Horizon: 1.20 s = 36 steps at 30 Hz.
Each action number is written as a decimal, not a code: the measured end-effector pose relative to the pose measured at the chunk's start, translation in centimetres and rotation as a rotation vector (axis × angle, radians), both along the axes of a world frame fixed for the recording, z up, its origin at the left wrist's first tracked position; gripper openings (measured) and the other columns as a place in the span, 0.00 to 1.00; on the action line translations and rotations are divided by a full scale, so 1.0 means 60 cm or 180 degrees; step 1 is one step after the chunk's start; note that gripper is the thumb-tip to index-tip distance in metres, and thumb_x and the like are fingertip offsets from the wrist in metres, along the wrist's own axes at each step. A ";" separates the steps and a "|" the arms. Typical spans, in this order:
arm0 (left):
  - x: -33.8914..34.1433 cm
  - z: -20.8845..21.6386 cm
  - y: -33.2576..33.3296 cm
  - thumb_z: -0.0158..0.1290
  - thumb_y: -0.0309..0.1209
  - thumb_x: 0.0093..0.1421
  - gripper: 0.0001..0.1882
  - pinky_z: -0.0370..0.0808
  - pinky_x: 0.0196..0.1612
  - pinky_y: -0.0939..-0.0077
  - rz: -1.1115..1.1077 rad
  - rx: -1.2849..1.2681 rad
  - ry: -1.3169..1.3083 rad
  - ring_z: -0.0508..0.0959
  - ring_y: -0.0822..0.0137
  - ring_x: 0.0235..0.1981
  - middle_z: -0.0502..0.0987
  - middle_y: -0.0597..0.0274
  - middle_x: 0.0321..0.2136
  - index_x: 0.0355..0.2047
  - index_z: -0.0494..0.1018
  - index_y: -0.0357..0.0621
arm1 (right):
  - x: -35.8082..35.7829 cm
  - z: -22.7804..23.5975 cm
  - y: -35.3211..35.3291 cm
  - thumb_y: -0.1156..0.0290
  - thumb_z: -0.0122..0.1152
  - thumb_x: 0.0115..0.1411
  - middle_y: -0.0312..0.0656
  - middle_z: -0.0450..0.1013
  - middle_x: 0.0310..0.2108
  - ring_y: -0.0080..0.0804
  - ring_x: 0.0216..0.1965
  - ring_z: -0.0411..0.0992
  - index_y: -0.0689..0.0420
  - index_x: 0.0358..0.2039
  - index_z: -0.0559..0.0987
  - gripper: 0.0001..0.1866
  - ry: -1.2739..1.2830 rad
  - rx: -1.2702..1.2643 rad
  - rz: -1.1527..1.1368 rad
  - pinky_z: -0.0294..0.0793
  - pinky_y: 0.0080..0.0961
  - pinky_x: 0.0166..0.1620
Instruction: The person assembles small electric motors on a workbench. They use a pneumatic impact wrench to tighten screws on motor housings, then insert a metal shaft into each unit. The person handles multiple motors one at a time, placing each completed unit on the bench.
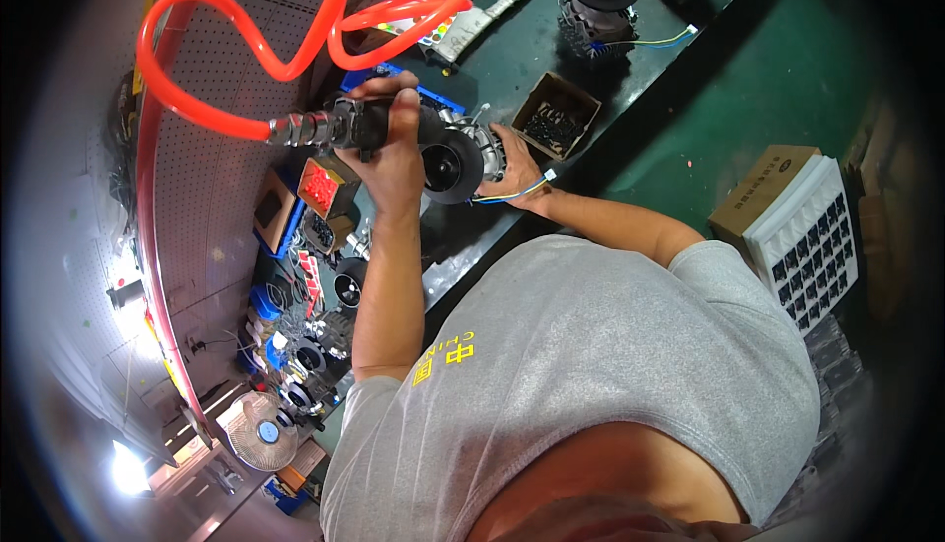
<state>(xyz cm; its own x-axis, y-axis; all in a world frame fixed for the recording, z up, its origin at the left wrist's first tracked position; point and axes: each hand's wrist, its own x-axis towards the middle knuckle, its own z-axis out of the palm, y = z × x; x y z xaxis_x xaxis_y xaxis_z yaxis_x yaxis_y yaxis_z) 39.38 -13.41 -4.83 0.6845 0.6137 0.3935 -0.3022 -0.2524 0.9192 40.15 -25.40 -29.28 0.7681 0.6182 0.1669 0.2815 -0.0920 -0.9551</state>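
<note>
Gripping air tool (368, 125), steadying fan motor (467, 160)

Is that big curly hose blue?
No, the hose is bright orange-red where it loops and runs to the tool gripped in the left hand.

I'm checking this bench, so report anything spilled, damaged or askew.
No spill or damage stands out. Slightly untidy: cables lie tangled near parts on the left, and the white plug by the right hand looks unconnected.
</note>
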 end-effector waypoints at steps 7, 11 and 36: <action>0.004 -0.024 0.005 0.59 0.15 0.61 0.15 0.77 0.55 0.65 0.0099 0.0148 0.0199 0.79 0.69 0.43 0.79 0.61 0.38 0.45 0.68 0.39 | -0.005 0.003 0.000 0.50 0.80 0.41 0.63 0.59 0.65 0.63 0.67 0.58 0.67 0.68 0.58 0.60 0.0073 -0.0021 -0.0017 0.56 0.49 0.70; 0.010 -0.022 0.000 0.60 0.16 0.61 0.15 0.78 0.56 0.62 -0.0004 -0.0166 0.0083 0.79 0.70 0.42 0.78 0.62 0.37 0.44 0.68 0.40 | -0.004 0.002 -0.002 0.50 0.81 0.40 0.63 0.59 0.65 0.64 0.67 0.58 0.67 0.68 0.58 0.61 0.0100 0.0018 0.0015 0.56 0.49 0.71; 0.007 -0.007 -0.013 0.62 0.16 0.59 0.09 0.74 0.44 0.79 0.0298 -0.0008 0.0210 0.76 0.78 0.35 0.79 0.68 0.32 0.35 0.74 0.40 | -0.007 -0.004 -0.001 0.42 0.81 0.40 0.64 0.60 0.65 0.63 0.68 0.58 0.68 0.68 0.58 0.65 0.0036 0.0081 -0.0049 0.57 0.48 0.71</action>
<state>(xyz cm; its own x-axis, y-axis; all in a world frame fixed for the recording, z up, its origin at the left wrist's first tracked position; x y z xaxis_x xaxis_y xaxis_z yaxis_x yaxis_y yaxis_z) 39.77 -14.17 -5.23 0.6484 0.6772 0.3478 -0.2163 -0.2742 0.9370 39.71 -25.48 -29.50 0.7795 0.6018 0.1737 0.2694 -0.0718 -0.9603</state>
